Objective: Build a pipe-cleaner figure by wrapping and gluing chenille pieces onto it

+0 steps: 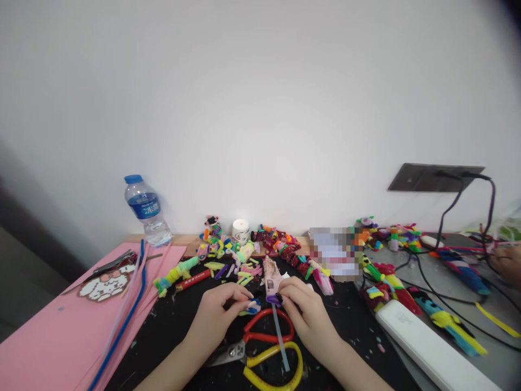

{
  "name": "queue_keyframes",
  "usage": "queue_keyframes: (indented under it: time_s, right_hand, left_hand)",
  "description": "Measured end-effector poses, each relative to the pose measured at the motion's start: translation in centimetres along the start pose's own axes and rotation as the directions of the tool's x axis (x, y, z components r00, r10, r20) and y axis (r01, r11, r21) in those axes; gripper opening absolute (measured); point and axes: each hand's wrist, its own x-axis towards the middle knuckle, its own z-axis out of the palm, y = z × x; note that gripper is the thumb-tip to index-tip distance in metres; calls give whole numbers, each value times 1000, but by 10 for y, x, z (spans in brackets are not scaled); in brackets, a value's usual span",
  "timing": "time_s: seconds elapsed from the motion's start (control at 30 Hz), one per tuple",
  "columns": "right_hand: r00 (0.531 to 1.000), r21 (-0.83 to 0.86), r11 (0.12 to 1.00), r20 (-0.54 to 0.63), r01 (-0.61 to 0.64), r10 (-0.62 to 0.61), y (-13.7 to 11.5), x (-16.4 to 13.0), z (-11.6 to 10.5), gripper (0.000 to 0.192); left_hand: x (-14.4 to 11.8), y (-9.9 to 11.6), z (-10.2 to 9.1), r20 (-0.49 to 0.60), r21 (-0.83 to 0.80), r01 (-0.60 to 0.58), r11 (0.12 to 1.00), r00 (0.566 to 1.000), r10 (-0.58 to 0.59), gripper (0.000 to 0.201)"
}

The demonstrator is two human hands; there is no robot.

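Observation:
My left hand [217, 312] is closed in a pinch on a small fuzzy blue and white pipe-cleaner piece [253, 306]. My right hand [303, 309], with dark nails, pinches at a short purple pipe-cleaner piece [272, 299]; its fingertips partly cover it. Just behind lies a pale pink tool [272, 274] that looks like a glue gun, and a translucent stick [280, 339] runs from it toward me. Between my forearms rest scissors [248, 350] with one red and one yellow handle. Cut pipe-cleaner bits [248, 274] lie beyond my hands on the black mat [171, 331].
Pink sheets [49, 331] with long pipe cleaners [122, 326] and pliers-like tool [109, 264] lie left. A water bottle [146, 212] stands by the wall. At right are a white power bank-like bar [431, 342], black cables [431, 282], fuzzy figures [451, 326] and another person's hand [508, 260].

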Motion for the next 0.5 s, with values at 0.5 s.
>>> queue_keyframes:
  time_s: [0.5]
  right_hand:
    - [996, 39, 999, 80, 25, -29, -1, -1, 1, 17]
  left_hand:
    - [-4, 13, -4, 185, 47, -190, 981, 966, 178, 19]
